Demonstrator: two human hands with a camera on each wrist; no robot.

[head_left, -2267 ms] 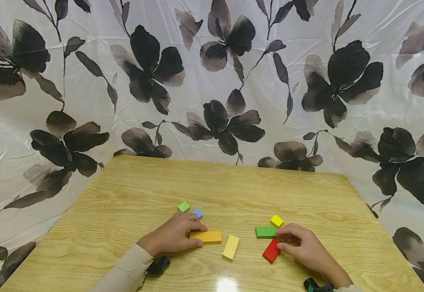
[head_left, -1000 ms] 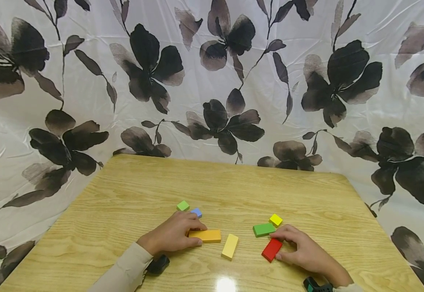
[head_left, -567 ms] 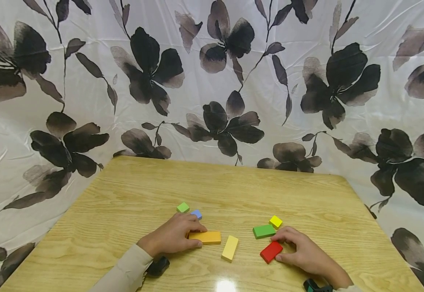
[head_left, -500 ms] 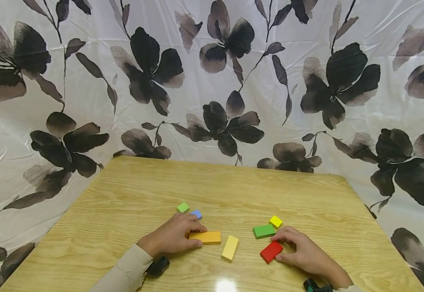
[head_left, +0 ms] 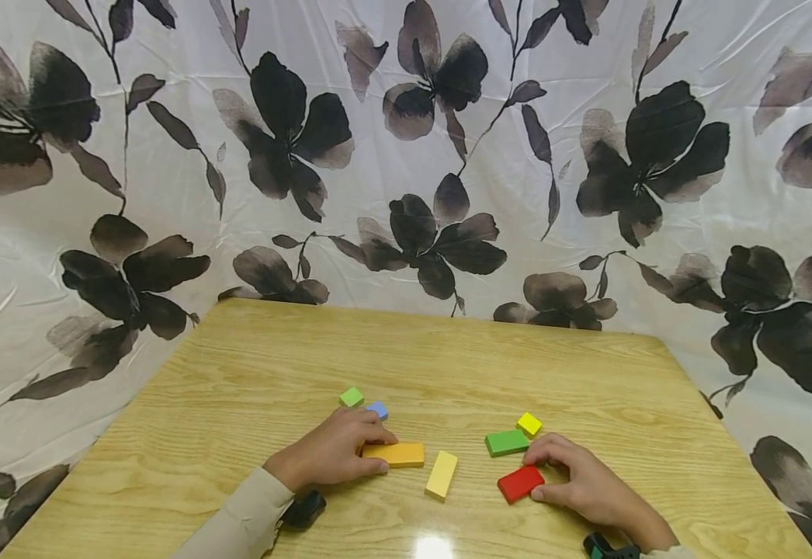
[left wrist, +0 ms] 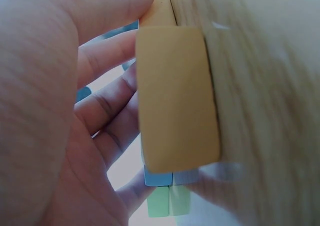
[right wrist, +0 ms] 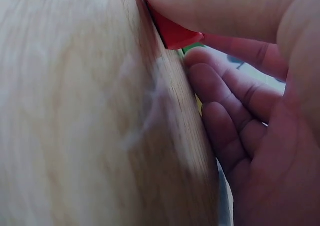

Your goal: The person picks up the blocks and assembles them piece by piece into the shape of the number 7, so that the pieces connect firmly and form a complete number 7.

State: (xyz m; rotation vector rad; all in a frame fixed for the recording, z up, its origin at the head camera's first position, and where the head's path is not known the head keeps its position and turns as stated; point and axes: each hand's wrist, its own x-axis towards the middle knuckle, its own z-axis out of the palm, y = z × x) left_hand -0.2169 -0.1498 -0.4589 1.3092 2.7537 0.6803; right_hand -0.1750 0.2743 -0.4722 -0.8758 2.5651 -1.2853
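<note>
My left hand (head_left: 336, 449) grips an orange rectangular block (head_left: 400, 454) lying flat, thumb along its near side and fingers on its far side. In the left wrist view, the end of the orange block (left wrist: 176, 98) faces the camera. At the right, a red rectangular block (head_left: 520, 484) is pinched at its right end between the thumb and forefinger of my right hand (head_left: 574, 477). The other fingers of that hand bend beside the red block (right wrist: 176, 34) in the right wrist view. Just beyond the red block lies a green rectangular block (head_left: 507, 443), with a yellow cube (head_left: 529, 425) at its far right corner.
A pale yellow block (head_left: 441, 476) lies between the hands. Beyond the left hand sit a light green cube (head_left: 352, 397) and a partly covered blue cube (head_left: 379, 409). The wooden table (head_left: 434, 357) backs onto a floral cloth (head_left: 406, 155).
The red block has turned clockwise, its long side now lying more sideways, and the right hand has come down to it from the green block, which has tilted slightly. The left hand stays put.
</note>
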